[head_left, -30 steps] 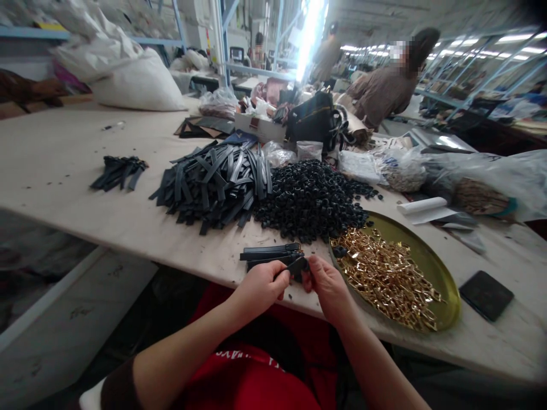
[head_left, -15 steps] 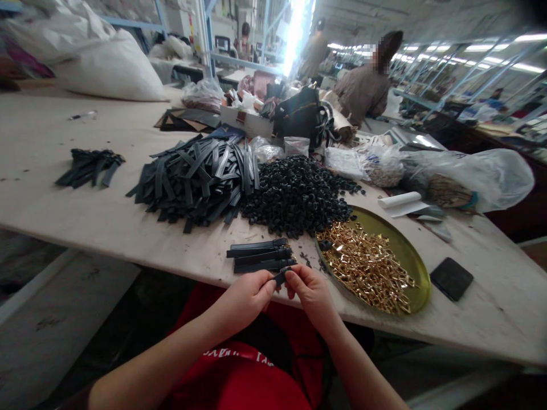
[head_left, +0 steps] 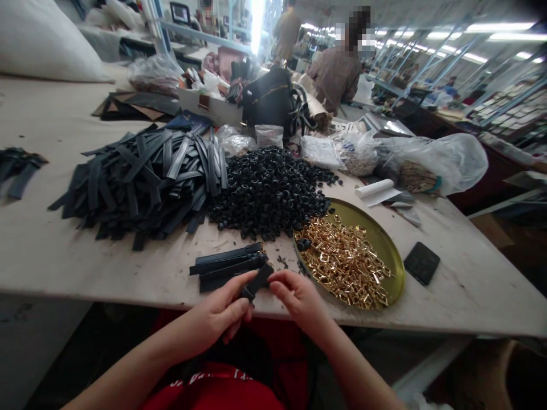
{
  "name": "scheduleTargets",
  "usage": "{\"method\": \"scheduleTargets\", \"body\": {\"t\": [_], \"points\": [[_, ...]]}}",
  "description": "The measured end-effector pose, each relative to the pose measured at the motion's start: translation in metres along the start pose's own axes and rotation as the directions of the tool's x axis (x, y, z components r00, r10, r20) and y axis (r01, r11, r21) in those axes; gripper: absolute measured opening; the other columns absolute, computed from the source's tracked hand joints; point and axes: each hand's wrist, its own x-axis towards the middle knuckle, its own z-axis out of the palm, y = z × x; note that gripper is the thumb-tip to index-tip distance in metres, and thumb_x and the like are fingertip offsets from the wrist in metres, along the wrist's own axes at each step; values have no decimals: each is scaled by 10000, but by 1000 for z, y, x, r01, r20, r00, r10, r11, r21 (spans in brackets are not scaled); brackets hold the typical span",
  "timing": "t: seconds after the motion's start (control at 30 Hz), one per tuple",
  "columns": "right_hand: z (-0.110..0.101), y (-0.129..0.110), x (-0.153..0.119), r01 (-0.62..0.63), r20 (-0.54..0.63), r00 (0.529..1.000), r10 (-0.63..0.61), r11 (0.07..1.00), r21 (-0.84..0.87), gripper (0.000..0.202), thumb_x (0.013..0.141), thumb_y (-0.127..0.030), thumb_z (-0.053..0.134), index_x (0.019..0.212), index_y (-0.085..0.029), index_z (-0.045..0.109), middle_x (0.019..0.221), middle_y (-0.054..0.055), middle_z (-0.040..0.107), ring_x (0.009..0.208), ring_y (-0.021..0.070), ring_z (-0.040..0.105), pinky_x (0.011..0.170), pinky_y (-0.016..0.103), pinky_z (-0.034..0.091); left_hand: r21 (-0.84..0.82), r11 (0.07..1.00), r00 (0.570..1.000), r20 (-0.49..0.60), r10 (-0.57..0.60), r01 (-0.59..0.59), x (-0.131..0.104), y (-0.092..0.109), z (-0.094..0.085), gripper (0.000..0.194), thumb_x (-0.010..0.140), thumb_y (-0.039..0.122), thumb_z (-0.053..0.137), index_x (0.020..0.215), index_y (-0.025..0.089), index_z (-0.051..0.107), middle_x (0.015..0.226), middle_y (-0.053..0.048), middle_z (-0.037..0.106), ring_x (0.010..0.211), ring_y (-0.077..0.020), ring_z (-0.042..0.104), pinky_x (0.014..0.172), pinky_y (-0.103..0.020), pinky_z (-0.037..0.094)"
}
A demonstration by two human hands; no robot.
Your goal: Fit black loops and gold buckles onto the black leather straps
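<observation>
A short dark strap (head_left: pixel 260 280) with a loop around it is gripped between the thumb and fingers of my left hand (head_left: pixel 224 307). Close by its far end is my right hand (head_left: pixel 301 297), slightly blurred, fingers bent and a little apart; I cannot tell whether a fingertip touches the strap. Just behind my left hand lies a small stack of dark straps (head_left: pixel 228 265) with gold-coloured metal at their right ends. Beyond it are a large heap of dark straps (head_left: pixel 145 176) and a heap of small black loops (head_left: pixel 269 191). A round gold-coloured tray (head_left: pixel 395 267) holds many gold buckles (head_left: pixel 346 259).
A flat black object (head_left: pixel 422 263) lies right of the tray. Plastic bags (head_left: pixel 457 162), a rolled white sheet (head_left: pixel 376 191) and a dark bag (head_left: pixel 267 99) sit farther back. More dark straps (head_left: pixel 19 168) are at the left edge. A person (head_left: pixel 335 74) is beyond the table (head_left: pixel 106 273).
My right hand has drawn slightly away from the strap, which now tilts upward in my left hand. My left hand has moved left in the picture, and the camera view has shifted.
</observation>
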Motion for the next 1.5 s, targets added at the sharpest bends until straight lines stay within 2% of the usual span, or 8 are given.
{"method": "scheduleTargets", "body": {"t": [0.27,0.5,0.6,0.73,0.87,1.07,1.23,1.5], "points": [[-67,39,39,-168,-194,981,-30,379,-910,158,785,-291,529,780,-149,598,788,109,625,722,222,585,624,303,383,-54,998,982,-183,-36,26,20,4,6,273,816,454,412,830,182,426,490,99,335,360,-40,235,332,-141,203],[-60,27,39,-155,-189,979,-73,329,-931,213,807,-121,419,718,-105,612,748,162,639,692,238,592,586,312,359,81,997,986,-168,11,3,9,3,15,251,819,419,417,868,178,466,499,86,362,386,-64,295,357,-159,225],[-55,10,24,-97,-181,981,-66,644,-759,220,837,-229,426,751,-146,611,748,95,646,697,197,581,610,287,382,225,966,949,-256,183,-125,4,7,18,230,802,375,478,890,173,541,632,27,518,547,-101,449,492,-179,348],[-18,-20,-2,-38,-76,996,39,999,15,222,761,-395,526,735,-180,576,648,0,593,600,135,523,552,244,385,334,918,884,-334,328,-215,1,9,25,231,768,359,534,884,162,566,777,-2,597,701,-141,510,636,-217,390],[25,-41,-17,-42,-65,995,73,919,392,196,674,-368,599,708,-191,520,613,-39,525,557,102,466,517,218,361,360,903,847,-380,371,-234,-6,1,31,200,777,351,508,776,155,548,657,22,551,609,-117,471,569,-205,368],[38,-44,-29,-129,196,978,71,946,298,227,743,-382,546,643,-178,545,577,-41,453,534,89,400,510,214,335,351,916,815,-463,348,-192,-19,-8,21,162,768,301,481,735,152,535,642,30,525,604,-108,448,568,-206,359],[39,-36,-34,44,30,998,-57,946,322,127,692,-283,645,769,-202,584,789,-12,549,642,99,482,579,221,388,223,965,900,-380,213,-135,-20,-10,20,121,737,263,490,742,151,535,596,47,468,530,-85,411,483,-186,319],[44,-30,-19,-194,13,947,322,539,819,293,557,-289,776,783,-202,611,663,-53,596,529,49,512,537,181,444,182,979,966,-225,128,-87,-34,-15,8,325,848,447,352,834,158,498,518,73,408,433,-69,333,410,-177,253]]}}
